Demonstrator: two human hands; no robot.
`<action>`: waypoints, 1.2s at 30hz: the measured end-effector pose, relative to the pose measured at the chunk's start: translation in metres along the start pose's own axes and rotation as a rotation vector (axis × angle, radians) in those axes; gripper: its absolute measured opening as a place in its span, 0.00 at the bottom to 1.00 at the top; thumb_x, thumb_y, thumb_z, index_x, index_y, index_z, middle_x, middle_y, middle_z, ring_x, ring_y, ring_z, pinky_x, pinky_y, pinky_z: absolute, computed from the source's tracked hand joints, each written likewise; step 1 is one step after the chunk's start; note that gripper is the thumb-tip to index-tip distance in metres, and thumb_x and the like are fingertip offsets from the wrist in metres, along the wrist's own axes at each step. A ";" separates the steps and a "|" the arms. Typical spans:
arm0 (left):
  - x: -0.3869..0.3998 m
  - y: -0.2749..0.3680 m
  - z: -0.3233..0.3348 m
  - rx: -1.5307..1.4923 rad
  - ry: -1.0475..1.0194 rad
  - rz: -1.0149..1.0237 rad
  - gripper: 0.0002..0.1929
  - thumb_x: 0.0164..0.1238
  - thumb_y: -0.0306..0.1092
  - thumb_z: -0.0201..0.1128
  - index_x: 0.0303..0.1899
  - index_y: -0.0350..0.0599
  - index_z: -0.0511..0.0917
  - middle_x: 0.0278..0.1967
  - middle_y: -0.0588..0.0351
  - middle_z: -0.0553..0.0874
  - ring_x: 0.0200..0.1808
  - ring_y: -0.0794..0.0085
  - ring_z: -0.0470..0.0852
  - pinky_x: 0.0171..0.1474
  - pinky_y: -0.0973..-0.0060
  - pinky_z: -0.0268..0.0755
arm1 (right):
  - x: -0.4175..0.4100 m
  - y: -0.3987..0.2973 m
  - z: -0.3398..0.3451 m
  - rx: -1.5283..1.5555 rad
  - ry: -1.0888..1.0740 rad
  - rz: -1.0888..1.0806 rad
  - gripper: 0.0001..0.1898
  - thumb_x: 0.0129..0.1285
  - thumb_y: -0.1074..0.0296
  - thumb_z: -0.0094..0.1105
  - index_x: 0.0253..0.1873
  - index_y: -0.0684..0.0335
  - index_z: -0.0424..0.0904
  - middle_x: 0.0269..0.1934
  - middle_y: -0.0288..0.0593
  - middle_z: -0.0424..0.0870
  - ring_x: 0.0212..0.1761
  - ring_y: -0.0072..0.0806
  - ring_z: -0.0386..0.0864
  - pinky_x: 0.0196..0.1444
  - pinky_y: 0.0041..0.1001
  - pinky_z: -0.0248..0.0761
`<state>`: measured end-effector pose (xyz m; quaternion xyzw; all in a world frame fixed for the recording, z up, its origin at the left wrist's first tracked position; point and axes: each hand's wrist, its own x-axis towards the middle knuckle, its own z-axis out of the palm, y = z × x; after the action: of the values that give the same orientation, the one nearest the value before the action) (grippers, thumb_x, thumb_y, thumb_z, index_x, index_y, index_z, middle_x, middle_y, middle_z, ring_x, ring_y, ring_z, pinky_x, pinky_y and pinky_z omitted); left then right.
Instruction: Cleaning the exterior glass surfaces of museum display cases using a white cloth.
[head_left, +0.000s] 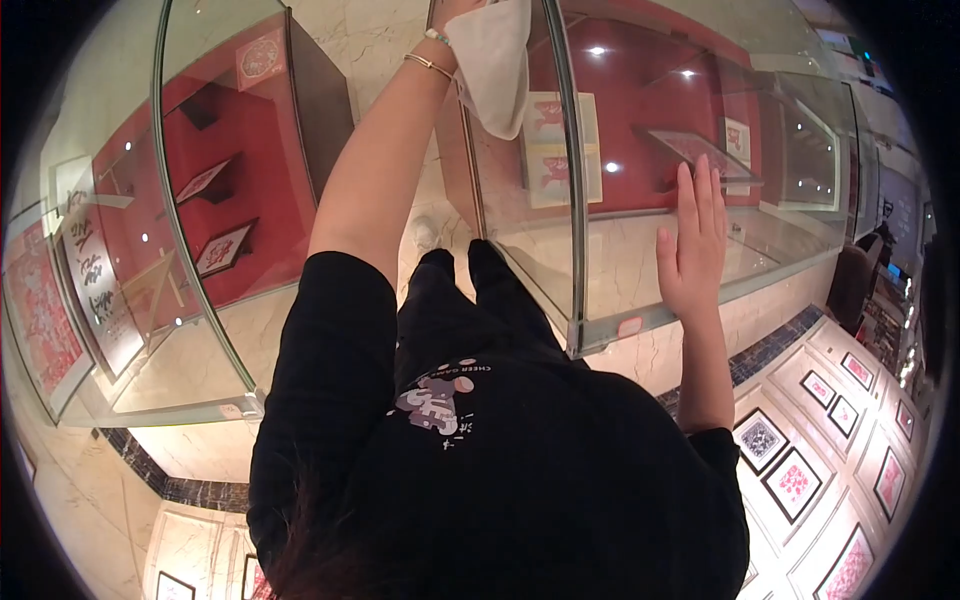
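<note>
At the top edge, my left hand (459, 10) is partly cut off by the frame. A white cloth (491, 71) hangs from it, beside the upright edge of a glass display case (576, 225). My right hand (694, 251) lies flat against or just over the glass of the same case, its fingers stretched out and its thumb apart, holding nothing. Behind the glass, a tilted framed piece (697, 150) and red paper-cut pictures (553, 142) stand on a red backing.
A second glass case (255, 330) with framed red artwork (223, 247) and a calligraphy panel (97, 277) is on the left. A narrow gap with marble floor (382, 37) runs between the cases. Framed pictures (793, 484) hang on the pale wall at lower right.
</note>
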<state>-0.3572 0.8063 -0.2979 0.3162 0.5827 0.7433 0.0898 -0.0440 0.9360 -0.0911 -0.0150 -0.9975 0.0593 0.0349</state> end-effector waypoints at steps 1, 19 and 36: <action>-0.017 -0.012 0.001 0.113 0.006 -0.006 0.26 0.65 0.43 0.53 0.62 0.42 0.63 0.58 0.48 0.71 0.56 0.64 0.70 0.59 0.71 0.62 | 0.001 -0.001 0.000 0.005 0.001 0.002 0.29 0.62 0.57 0.42 0.68 0.60 0.58 0.69 0.52 0.53 0.70 0.52 0.51 0.68 0.46 0.45; -0.219 0.183 0.093 0.456 -0.105 0.143 0.33 0.42 0.55 0.62 0.47 0.38 0.73 0.46 0.44 0.74 0.50 0.49 0.70 0.64 0.48 0.46 | -0.004 -0.004 0.007 -0.003 0.054 0.012 0.28 0.62 0.60 0.45 0.68 0.57 0.58 0.70 0.47 0.54 0.70 0.48 0.53 0.68 0.45 0.46; -0.266 0.176 0.096 0.152 -0.235 -0.066 0.30 0.50 0.52 0.58 0.53 0.41 0.72 0.51 0.42 0.72 0.53 0.46 0.67 0.57 0.56 0.54 | -0.003 -0.003 0.006 -0.005 0.085 0.003 0.28 0.63 0.59 0.45 0.67 0.56 0.60 0.69 0.47 0.55 0.69 0.47 0.54 0.67 0.44 0.48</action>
<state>-0.0520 0.6966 -0.2217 0.3878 0.6329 0.6513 0.1575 -0.0420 0.9323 -0.0968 -0.0193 -0.9953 0.0561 0.0769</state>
